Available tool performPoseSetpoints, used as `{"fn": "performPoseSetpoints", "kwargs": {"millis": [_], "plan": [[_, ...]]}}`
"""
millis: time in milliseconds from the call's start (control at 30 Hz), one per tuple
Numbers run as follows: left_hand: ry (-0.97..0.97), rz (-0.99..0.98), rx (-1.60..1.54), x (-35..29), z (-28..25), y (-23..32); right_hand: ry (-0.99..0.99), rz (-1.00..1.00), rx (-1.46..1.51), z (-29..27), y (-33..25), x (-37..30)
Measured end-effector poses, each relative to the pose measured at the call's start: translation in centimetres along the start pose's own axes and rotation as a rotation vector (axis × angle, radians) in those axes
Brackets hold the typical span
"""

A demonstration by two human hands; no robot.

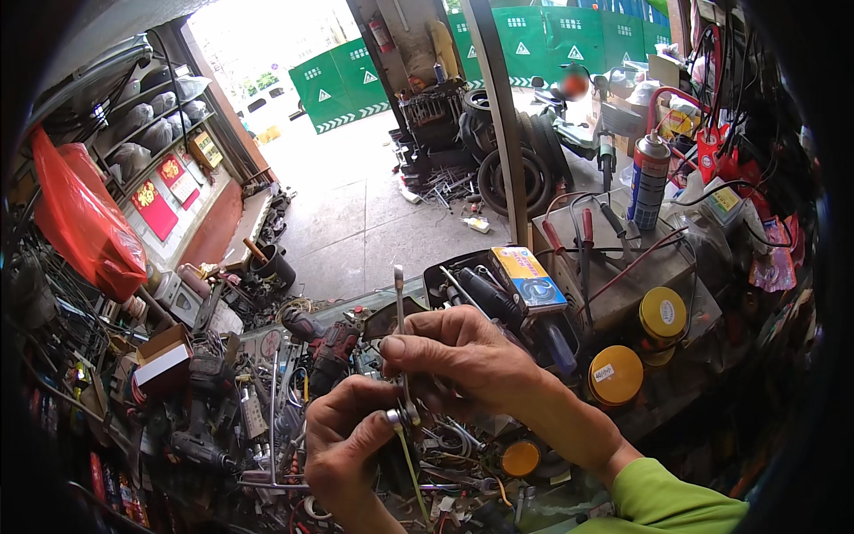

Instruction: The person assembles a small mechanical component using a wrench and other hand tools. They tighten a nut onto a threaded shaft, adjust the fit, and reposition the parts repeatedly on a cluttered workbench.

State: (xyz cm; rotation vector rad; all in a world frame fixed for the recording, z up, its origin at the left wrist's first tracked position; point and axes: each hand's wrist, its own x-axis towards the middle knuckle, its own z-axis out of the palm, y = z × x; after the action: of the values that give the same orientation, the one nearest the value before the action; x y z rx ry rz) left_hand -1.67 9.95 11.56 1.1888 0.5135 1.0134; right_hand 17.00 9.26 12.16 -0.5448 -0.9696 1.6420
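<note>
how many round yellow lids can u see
3 clearly: one lid below the spray can in the picture, a second lid lower left of that, and a smaller lid toward the bottom. More may be hidden; a yellow edge shows under the first.

Open front (258, 40) upper left of center, bright daylight. Green barriers (544, 44) along top, grey floor (342, 214) mid-frame, post (496, 107) upper center, shelves (169, 151) upper left.

"What's at the centre of the frame?"
"The left hand (347, 445), with the right hand (458, 356) above and to its right."
"Behind them?"
"A carton (531, 278), then tyres (541, 191) farther back."
"And the sides?"
"A plastic bag (89, 227) toward the left edge; a spray can (648, 182) right of the tyres."
</note>
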Motion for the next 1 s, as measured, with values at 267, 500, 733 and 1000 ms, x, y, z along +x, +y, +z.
{"fn": "performPoseSetpoints", "kwargs": {"millis": [267, 500, 733, 1000], "plan": [[-0.105, 0.049, -0.272, 0.6, 0.4, -0.5, 0.105, -0.31, -0.159, 2.3, -0.5, -2.1], [-0.094, 0.098, -0.118, 0.7, 0.2, -1.0, 0.095, -0.239, -0.157, 1.5, -0.9, -1.9], [-0.061, -0.036, -0.309, 0.7, 0.7, -0.1, 0.087, -0.733, -0.582, 1.3, -0.2, -2.4], [-0.072, 0.048, -0.203, 0.9, -0.2, -0.8, -0.01, -1.184, -1.186, 1.8, -0.1, -1.9]]}}
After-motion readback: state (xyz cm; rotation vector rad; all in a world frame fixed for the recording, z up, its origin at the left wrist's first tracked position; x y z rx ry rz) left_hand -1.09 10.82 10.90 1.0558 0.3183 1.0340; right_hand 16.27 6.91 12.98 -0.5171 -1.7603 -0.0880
